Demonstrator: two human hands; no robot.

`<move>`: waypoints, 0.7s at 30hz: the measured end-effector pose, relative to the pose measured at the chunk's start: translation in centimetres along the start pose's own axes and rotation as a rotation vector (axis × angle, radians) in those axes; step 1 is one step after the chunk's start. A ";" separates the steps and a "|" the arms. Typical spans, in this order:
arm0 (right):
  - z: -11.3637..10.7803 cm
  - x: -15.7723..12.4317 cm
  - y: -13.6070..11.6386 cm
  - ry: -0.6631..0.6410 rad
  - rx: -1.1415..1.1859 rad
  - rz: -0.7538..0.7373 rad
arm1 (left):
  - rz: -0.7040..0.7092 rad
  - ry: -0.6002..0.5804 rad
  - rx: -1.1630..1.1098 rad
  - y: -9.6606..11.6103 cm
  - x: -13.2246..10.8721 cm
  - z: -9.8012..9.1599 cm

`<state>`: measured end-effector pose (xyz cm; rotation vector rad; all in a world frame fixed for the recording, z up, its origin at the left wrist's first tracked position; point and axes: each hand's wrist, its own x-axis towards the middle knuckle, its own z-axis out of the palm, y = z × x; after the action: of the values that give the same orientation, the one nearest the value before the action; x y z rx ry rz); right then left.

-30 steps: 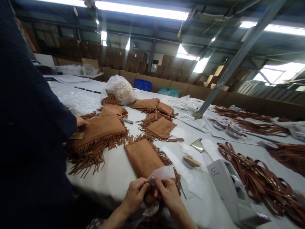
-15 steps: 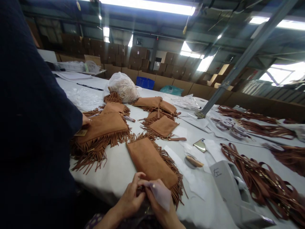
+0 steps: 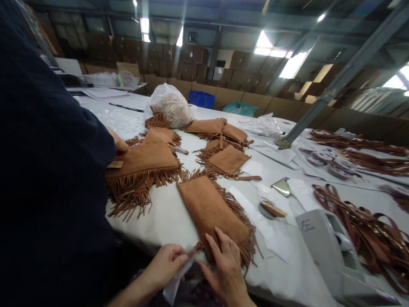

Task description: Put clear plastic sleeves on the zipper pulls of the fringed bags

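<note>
A tan suede fringed pouch (image 3: 211, 209) lies at the table's front edge, its fringe spread along the right side. My right hand (image 3: 226, 264) is open, fingers apart and resting on the pouch's near end. Left of it, my left hand (image 3: 169, 264) pinches a thin white paper strip (image 3: 174, 286) around a short brown strap (image 3: 198, 246) at the pouch's near corner. The paper hangs down below my fingers. How tightly it is wrapped I cannot tell.
A co-worker's hand (image 3: 119, 141) touches another fringed pouch (image 3: 143, 162) at left. More pouches (image 3: 228, 160) lie behind. To the right are a grey tape dispenser (image 3: 329, 243), brown straps (image 3: 361, 226) and a metal plate (image 3: 281, 186). A slanted post (image 3: 338, 81) rises at the back right.
My hands were together over the near end of the pouch, with the paper at my right hand. Now they are apart: the right lies on the pouch, the left holds the paper.
</note>
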<state>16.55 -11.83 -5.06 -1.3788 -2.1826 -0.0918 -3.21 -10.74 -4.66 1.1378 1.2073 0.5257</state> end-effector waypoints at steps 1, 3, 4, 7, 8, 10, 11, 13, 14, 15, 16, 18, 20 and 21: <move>0.0 0.0 0.3 -0.021 0.005 0.005 | 0.048 0.024 0.122 0.0 0.1 -0.4; 0.1 -0.1 0.6 -0.027 0.045 -0.001 | 0.123 0.041 0.286 0.4 0.2 -0.9; 0.3 -0.1 0.7 -0.014 0.073 -0.002 | 0.137 0.043 0.321 0.7 0.2 -0.9; 0.9 -0.1 0.7 0.031 0.155 -0.005 | 0.163 0.053 0.359 1.6 0.6 -0.6; 1.1 -0.1 0.7 0.038 0.179 -0.009 | 0.173 0.059 0.368 1.8 0.9 -0.3; 1.2 -0.2 0.7 0.044 0.221 -0.013 | 0.179 0.066 0.354 2.0 1.5 0.1; 1.3 -0.2 0.7 0.045 0.240 -0.009 | 0.162 0.055 0.309 2.2 1.9 0.3; 1.3 -0.4 0.8 0.038 0.279 0.002 | 0.089 0.006 0.171 2.3 2.7 0.9; 1.3 -0.4 0.9 0.032 0.299 0.009 | 0.045 -0.026 0.101 2.4 3.1 1.1; 1.3 -0.5 1.0 0.026 0.319 0.014 | 0.006 -0.055 0.045 2.5 3.5 1.4; 1.3 -0.6 1.0 0.020 0.338 0.020 | -0.024 -0.075 0.012 2.6 3.9 1.6; 1.1 -0.6 1.2 0.002 0.377 0.043 | -0.045 -0.075 0.005 2.7 4.6 1.9; 0.6 -0.3 1.3 -0.023 0.427 0.090 | -0.045 -0.056 0.023 2.9 5.0 1.7; 0.3 0.1 1.4 -0.034 0.455 0.124 | -0.035 -0.045 0.039 2.9 5.1 1.6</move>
<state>17.58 -11.03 -5.59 -1.2487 -1.9747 0.4500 0.60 -5.96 -4.48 1.1541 1.2011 0.4496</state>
